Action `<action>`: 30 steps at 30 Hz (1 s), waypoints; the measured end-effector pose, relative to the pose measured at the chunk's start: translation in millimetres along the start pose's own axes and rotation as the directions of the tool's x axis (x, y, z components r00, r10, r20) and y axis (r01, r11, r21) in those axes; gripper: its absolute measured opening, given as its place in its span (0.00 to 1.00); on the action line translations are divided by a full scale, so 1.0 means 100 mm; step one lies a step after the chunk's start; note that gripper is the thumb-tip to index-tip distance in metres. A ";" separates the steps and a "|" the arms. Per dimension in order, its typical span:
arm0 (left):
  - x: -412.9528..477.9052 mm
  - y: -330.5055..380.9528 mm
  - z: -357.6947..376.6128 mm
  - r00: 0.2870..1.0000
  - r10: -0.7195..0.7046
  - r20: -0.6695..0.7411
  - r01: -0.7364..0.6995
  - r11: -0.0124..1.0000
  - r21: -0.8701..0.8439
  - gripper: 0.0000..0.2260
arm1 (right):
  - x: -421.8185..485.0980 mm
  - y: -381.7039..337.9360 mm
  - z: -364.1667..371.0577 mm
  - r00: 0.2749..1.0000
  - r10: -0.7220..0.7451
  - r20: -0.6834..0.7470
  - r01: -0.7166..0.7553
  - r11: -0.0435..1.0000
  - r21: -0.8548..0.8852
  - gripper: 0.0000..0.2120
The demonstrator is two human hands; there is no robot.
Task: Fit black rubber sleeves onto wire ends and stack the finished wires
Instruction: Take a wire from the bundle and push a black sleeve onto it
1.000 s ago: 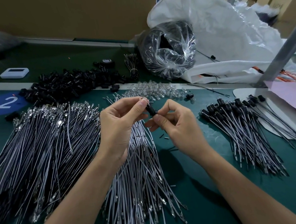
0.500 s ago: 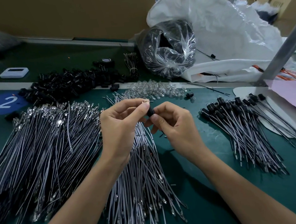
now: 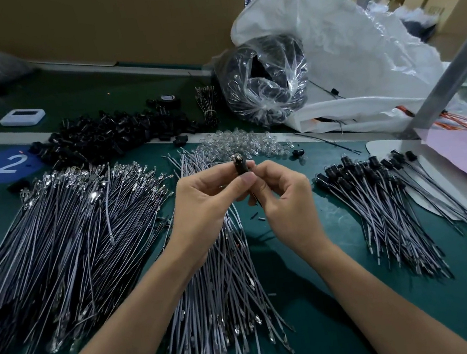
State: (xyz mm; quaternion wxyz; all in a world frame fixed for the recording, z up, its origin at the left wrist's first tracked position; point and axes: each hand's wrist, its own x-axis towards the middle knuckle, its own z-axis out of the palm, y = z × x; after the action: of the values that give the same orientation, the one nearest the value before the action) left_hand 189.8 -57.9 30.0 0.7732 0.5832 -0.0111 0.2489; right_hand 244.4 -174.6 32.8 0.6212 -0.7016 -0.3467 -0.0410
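Observation:
A small black rubber sleeve [image 3: 239, 164] stands upright between my two hands, its metal-tipped top showing. My left hand [image 3: 204, 201] pinches it with thumb and forefinger. My right hand [image 3: 284, 197] curls round the wire just below the sleeve. Beneath my hands lies a fan of bare grey wires [image 3: 225, 282]. A large heap of bare wires [image 3: 57, 244] spreads to the left. The stack of finished wires [image 3: 377, 196] with black sleeves lies to the right. Loose black sleeves [image 3: 108, 134] are piled at the back.
Clear bulbs [image 3: 240, 146] lie scattered behind my hands, with one loose sleeve [image 3: 297, 152] beside them. A clear bag of black parts [image 3: 267, 83] and a big white plastic bag [image 3: 342, 43] stand at the back right. A metal post [image 3: 444, 71] and pink paper [image 3: 466, 152] are at right.
Both hands have turned the sleeve more upright and raised it slightly, so its metal-tipped top now shows above my fingers. The piles have not moved.

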 end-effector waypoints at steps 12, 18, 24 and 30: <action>-0.03 0.07 0.03 0.997 0.082 0.008 -0.082 0.994 -0.078 0.09 | -0.04 -0.04 0.05 0.994 -0.111 -0.003 0.111 0.993 0.043 0.06; -0.04 0.11 0.06 0.997 0.069 -0.027 -0.071 0.995 -0.072 0.09 | -0.04 -0.04 0.07 0.998 -0.055 0.040 0.047 0.981 0.189 0.08; -0.05 0.11 0.05 0.992 0.089 -0.086 -0.097 0.991 -0.090 0.07 | -0.07 -0.04 0.09 0.997 -0.076 0.032 0.074 0.996 0.058 0.07; -0.04 0.14 0.05 0.989 0.116 -0.094 -0.121 0.991 -0.051 0.07 | -0.07 -0.03 0.08 0.994 -0.102 0.040 0.103 0.995 -0.017 0.06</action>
State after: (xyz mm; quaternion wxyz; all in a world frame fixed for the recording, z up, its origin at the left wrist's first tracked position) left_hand 182.1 -61.6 42.8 0.7730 0.5472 -0.0177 0.3204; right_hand 234.2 -170.4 30.5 0.6048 -0.6893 -0.3941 -0.0623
